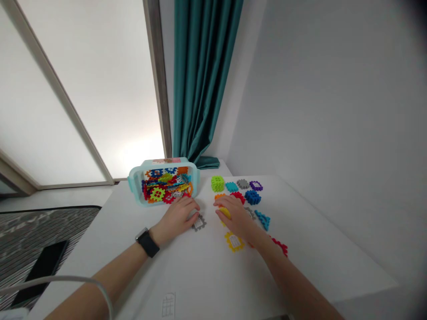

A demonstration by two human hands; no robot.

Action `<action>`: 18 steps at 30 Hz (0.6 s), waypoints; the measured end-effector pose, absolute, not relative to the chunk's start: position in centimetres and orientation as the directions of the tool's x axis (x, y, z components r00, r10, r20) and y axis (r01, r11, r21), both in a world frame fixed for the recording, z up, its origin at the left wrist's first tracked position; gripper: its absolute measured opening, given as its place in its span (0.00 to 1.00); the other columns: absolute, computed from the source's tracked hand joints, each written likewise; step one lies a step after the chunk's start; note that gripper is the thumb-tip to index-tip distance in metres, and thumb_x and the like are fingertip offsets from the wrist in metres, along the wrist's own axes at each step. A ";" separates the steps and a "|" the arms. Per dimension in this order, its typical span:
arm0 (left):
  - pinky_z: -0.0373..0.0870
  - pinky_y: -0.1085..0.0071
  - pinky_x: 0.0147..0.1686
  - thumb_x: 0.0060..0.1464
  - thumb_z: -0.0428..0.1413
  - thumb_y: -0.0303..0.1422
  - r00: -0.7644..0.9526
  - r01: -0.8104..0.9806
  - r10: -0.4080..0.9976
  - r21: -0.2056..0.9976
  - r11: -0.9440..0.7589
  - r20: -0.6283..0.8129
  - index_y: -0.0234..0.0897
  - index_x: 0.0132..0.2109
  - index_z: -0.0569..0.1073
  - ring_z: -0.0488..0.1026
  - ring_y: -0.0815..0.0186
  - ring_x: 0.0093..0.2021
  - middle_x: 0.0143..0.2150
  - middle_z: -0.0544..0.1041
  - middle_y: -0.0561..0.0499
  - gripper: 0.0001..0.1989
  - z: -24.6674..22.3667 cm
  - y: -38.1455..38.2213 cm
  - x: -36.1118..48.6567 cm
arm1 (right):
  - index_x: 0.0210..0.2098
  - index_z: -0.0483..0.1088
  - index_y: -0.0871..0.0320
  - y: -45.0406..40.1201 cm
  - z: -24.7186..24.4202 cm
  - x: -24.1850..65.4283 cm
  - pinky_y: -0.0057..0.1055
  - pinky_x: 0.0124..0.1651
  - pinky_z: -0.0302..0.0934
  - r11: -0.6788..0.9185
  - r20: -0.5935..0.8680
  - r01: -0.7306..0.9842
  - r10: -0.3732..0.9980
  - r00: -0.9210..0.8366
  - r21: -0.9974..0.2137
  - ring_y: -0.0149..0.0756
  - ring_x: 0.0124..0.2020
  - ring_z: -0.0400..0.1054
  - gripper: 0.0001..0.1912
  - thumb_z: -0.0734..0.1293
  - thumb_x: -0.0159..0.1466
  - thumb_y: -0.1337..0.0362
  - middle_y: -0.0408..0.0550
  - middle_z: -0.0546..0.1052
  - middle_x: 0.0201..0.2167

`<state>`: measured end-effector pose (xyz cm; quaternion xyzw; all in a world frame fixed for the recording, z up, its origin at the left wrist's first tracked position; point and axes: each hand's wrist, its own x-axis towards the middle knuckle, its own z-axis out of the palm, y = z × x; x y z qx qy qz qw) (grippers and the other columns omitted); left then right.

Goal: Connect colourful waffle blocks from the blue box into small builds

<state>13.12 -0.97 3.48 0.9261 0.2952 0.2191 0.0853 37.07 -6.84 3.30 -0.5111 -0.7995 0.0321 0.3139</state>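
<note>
Beside the near right corner of a light-blue bin [136,186] full of colorful plastic pieces is my left hand [179,216], a black watch on its wrist. Its fingers are bent and apart over a grey toothed piece [199,223] on the white table; whether it grips anything is unclear. My right hand [234,214] curls around a yellow piece [225,212] among sorted pieces. Another yellow toothed frame [234,242] lies just nearer than that hand. Around it are red [238,197], orange [220,196] and blue triangular [263,220] pieces; its forearm partly covers more red ones [280,246].
Farther back on the table [200,275] stand green [218,183], cyan [231,186], grey [243,183], purple [256,186] and dark blue [252,197] pieces. A white cable [76,279] crosses the lower left. Behind hangs a teal curtain [203,80]; a wall [327,115] rises at right.
</note>
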 end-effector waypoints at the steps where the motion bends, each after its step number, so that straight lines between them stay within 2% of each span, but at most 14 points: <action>1: 0.64 0.60 0.48 0.63 0.51 0.32 0.723 0.523 0.594 0.283 -0.804 0.353 0.39 0.42 0.73 0.72 0.57 0.47 0.43 0.77 0.46 0.07 3.7 -0.9 12.3 | 0.43 0.71 0.54 -6.5 3.4 36.4 0.45 0.56 0.58 0.492 0.477 0.786 0.829 -0.291 -0.375 0.44 0.49 0.68 0.07 0.61 0.68 0.66 0.51 0.78 0.45; 5: 0.65 0.61 0.47 0.63 0.50 0.32 0.680 0.576 0.642 0.283 -0.767 0.355 0.39 0.42 0.74 0.72 0.57 0.45 0.43 0.77 0.46 0.08 4.2 -0.7 9.2 | 0.45 0.71 0.55 -5.4 3.8 33.8 0.43 0.54 0.59 0.547 0.464 0.751 0.809 -0.360 -0.369 0.44 0.48 0.68 0.09 0.61 0.69 0.66 0.51 0.78 0.45; 12: 0.65 0.61 0.46 0.62 0.51 0.31 0.641 0.619 0.684 0.292 -0.729 0.348 0.40 0.43 0.75 0.73 0.57 0.46 0.43 0.78 0.46 0.08 2.4 -1.7 5.6 | 0.49 0.71 0.55 -4.3 3.4 29.4 0.42 0.53 0.59 0.552 0.335 0.760 0.828 -0.450 -0.344 0.44 0.49 0.67 0.11 0.62 0.69 0.66 0.51 0.77 0.47; 18: 0.67 0.60 0.47 0.61 0.51 0.30 0.554 0.638 0.738 0.373 -0.673 0.384 0.39 0.45 0.75 0.74 0.57 0.47 0.45 0.78 0.45 0.10 0.6 -2.0 4.4 | 0.46 0.72 0.54 -4.0 1.9 27.6 0.40 0.53 0.60 0.591 0.306 0.734 0.805 -0.509 -0.334 0.43 0.50 0.68 0.09 0.63 0.68 0.68 0.50 0.77 0.45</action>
